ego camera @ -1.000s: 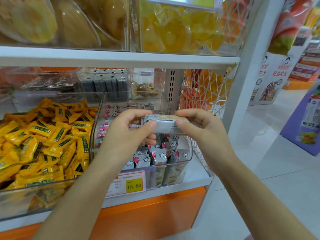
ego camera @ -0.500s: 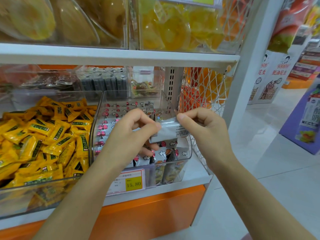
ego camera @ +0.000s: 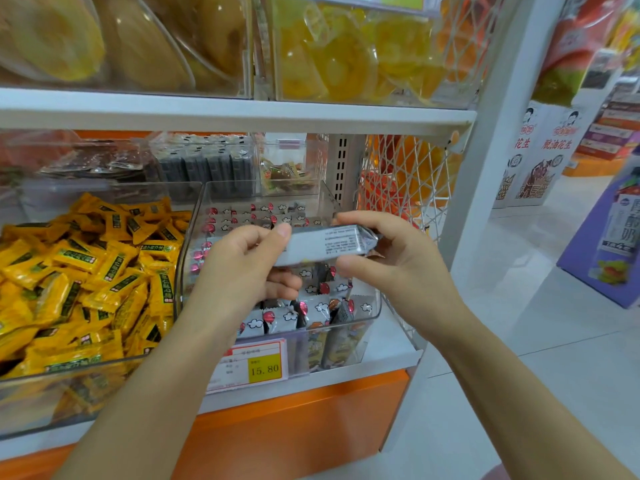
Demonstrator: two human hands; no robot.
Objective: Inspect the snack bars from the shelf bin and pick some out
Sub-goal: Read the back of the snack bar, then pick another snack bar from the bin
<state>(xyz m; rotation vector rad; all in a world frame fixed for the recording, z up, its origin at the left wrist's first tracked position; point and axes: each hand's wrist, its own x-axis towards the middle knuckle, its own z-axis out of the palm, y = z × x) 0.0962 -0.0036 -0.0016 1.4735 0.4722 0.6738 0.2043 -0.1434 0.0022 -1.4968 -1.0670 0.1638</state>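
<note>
Both of your hands are closed on one grey-wrapped snack bar (ego camera: 325, 244), held in the air above the clear shelf bin (ego camera: 375, 308). Your left hand (ego camera: 242, 271) pinches its left end, thumb tip on the upper edge and fingers curled beneath and behind. Your right hand (ego camera: 398, 261) takes the right end, fingers over the top by the crimped seal and thumb underneath. The bar's long axis runs left to right across your view, almost level, with its printed back panel facing you and the small text upside down.

Starting from the left of the shelf, a bin of yellow sweets (ego camera: 86, 282) sits beside the one you are working from. That bin is directly under the bar and slightly toward your left hand; more grey bars with cloud and red-dot print (ego camera: 287, 317) stand on end in it, packed close. A yellow price tag (ego camera: 265, 367) hangs on its front. Right of your right hand there is only white lattice mesh (ego camera: 408, 181) and open floor.

You look to be mid-inspection. Since the bar spans both hands evenly, either could keep it alone; the left sits nearer the bin, so it seems better placed to reach down for another while the right holds this one.
</note>
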